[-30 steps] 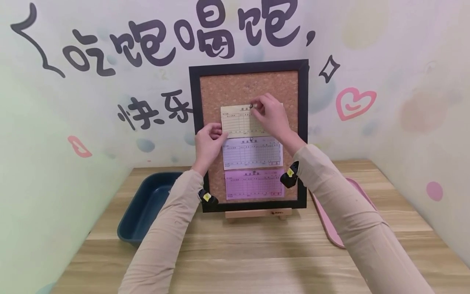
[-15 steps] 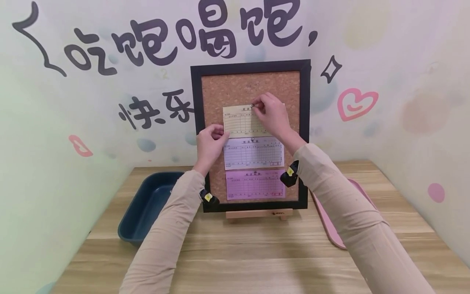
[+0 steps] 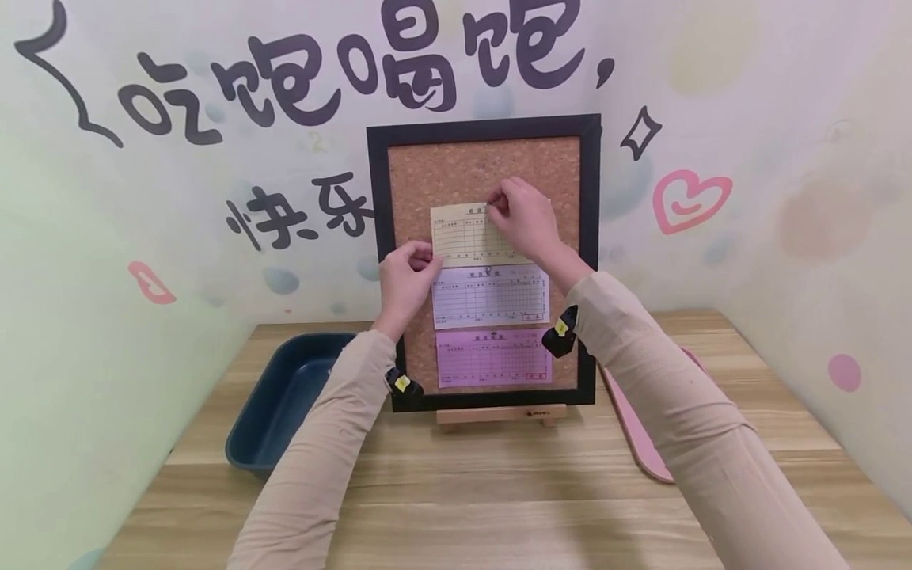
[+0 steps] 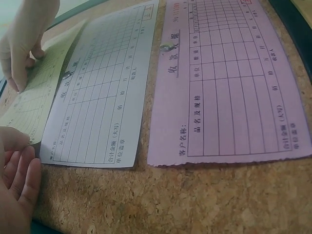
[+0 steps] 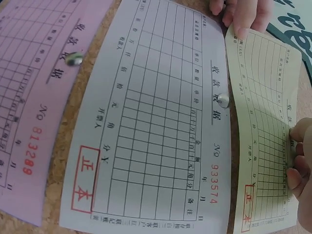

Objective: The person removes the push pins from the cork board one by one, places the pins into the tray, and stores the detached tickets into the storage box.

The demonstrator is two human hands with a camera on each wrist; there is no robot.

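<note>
A yellow slip [image 3: 456,237] lies on the upper middle of the cork board [image 3: 484,170], above a white slip [image 3: 492,299] and a pink slip [image 3: 492,360]. My left hand [image 3: 408,285] grips the yellow slip's lower left corner, the thumb [image 4: 17,139] on its face. At its top edge my right hand [image 3: 527,222] pinches a small pin, now hidden behind the fingers. In the right wrist view, the yellow slip [image 5: 268,97] bows slightly. Round-headed pins sit at the top middle of the white slip [image 5: 161,97] and the pink slip [image 5: 29,112].
The board's black frame [image 3: 380,277] stands on a small wooden easel [image 3: 499,414] against the printed wall. On the wooden table [image 3: 463,507], a dark blue tray [image 3: 267,419] is at the left and a pink tray [image 3: 644,443] at the right, partly behind the right sleeve.
My right hand has shifted slightly at the yellow slip's top edge, and its fingers now cover the pin that showed between them. My left hand stays at the corner.
</note>
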